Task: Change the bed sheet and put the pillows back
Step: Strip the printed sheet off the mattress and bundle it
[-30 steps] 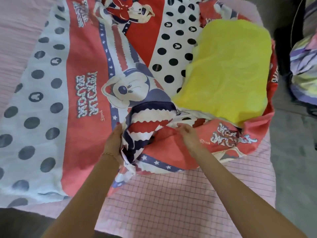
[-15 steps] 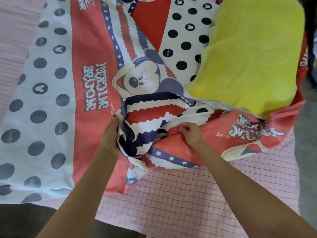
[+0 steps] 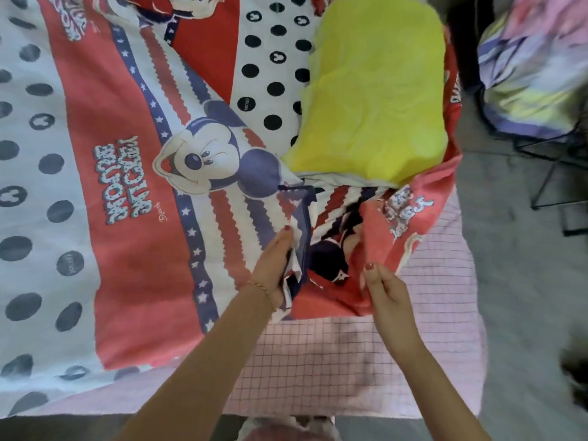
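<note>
A red, white and blue cartoon-print bed sheet (image 3: 121,192) lies spread over the pink checked mattress (image 3: 334,361), with its near right corner bunched up. My left hand (image 3: 275,268) grips a blue-edged fold of that sheet at the bunch. My right hand (image 3: 383,289) pinches the red edge of the sheet a little to the right, pulling the folds apart. A yellow pillow (image 3: 375,93) lies on the sheet at the far right, just beyond my hands.
A pile of pastel striped bedding (image 3: 534,68) sits on a dark frame to the right of the bed. Grey floor (image 3: 525,281) runs along the bed's right side. The mattress edge lies close below my arms.
My hands have drawn apart and back toward me, opening the bunched sheet corner. The blue-edged fold now stands between them. The view has shifted left, so the pillow sits further in.
</note>
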